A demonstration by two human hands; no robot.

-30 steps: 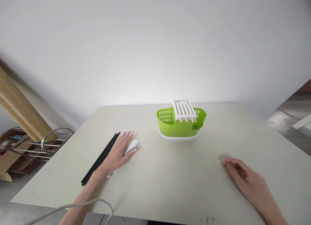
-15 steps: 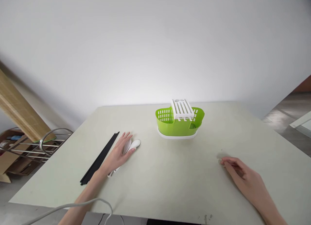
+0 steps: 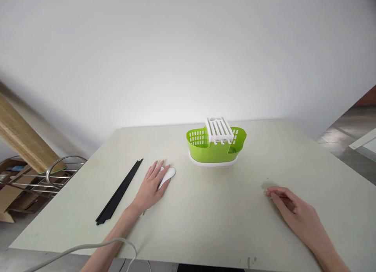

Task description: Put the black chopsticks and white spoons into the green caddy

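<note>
My left hand (image 3: 150,188) lies over the white spoons (image 3: 167,177), fingers stretched forward and somewhat apart. One spoon's bowl shows beyond my thumb and forefinger; most of the rest is hidden under the palm. Left of that hand, a bundle of black chopsticks (image 3: 119,193) lies slantwise on the table. On the right, my right hand (image 3: 293,213) rests near the tabletop with fingers curled and the thumb against the forefinger, with nothing visible in it. Farther back, between the hands, stands a green basket (image 3: 211,154) with a white slotted rack (image 3: 219,130) across its top and a white base.
The pale table (image 3: 211,225) reaches back to a white wall. A grey cable (image 3: 88,246) crosses in front of my left forearm. On the left are a metal rack (image 3: 48,176), a cardboard box (image 3: 14,195) and a leaning tan roll (image 3: 26,135).
My left hand has slid right with the white spoons, away from the chopsticks. My right hand stays nearly where it was. The view has shifted slightly.
</note>
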